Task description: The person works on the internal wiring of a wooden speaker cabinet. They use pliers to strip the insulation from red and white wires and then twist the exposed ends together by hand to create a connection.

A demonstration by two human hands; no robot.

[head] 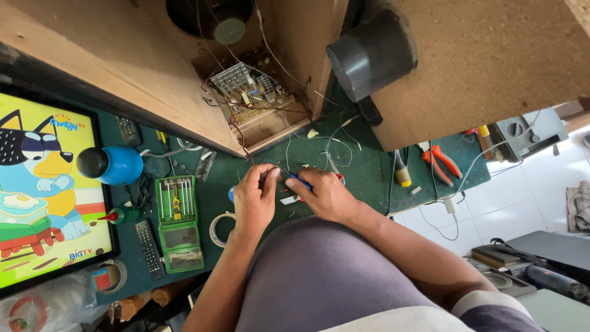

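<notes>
Mid-frame, the left hand [255,200] pinched a thin wire [278,167] while the right hand [326,195] gripped a blue tool [301,180] against it (steady wrists would help), just below the circuit board [249,92].

Left hand [255,200] pinches thin wires [279,167] — right hand [326,197] holds, seemingly, a blue-handled tool [301,180].

Two hands [255,200] [326,197], one green screwdriver case [178,224], one remote [149,249], one orange pliers [442,161], perhaps two tape rolls [219,229].
</notes>
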